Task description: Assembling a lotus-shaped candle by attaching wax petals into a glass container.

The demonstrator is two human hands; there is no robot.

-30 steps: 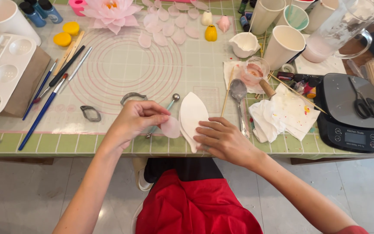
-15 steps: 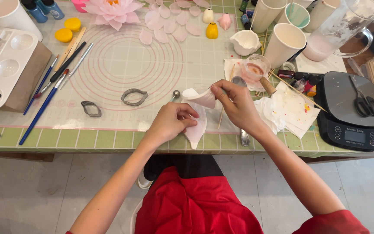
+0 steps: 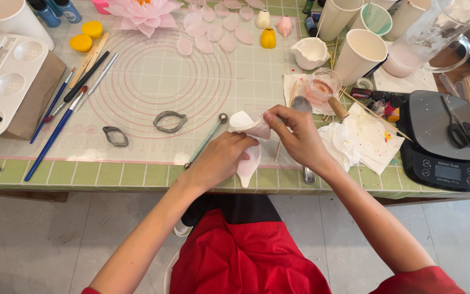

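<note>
Both my hands meet at the table's front edge. My left hand [image 3: 221, 159] grips the lower part of a large white petal-shaped piece [image 3: 248, 163]. My right hand [image 3: 296, 135] pinches a small pale pink petal [image 3: 252, 125] against the top of that white piece. A ball-tipped modelling tool [image 3: 206, 140] lies on the mat just left of my left hand. Two metal petal cutters [image 3: 169, 121] [image 3: 115, 136] rest further left on the silicone mat [image 3: 159, 71].
A pink sugar lotus [image 3: 143, 12] and loose petals [image 3: 213, 30] sit at the back. Brushes [image 3: 63, 117] and a white palette [image 3: 4, 81] lie left. Paper cups [image 3: 361, 54], a spoon [image 3: 302, 104], stained tissues [image 3: 363, 141] and a black scale with scissors [image 3: 444, 139] stand right.
My hands lifted the white piece off the table and came together; my right hand moved up to pinch the pink petal at its top. The head view shifted slightly.
</note>
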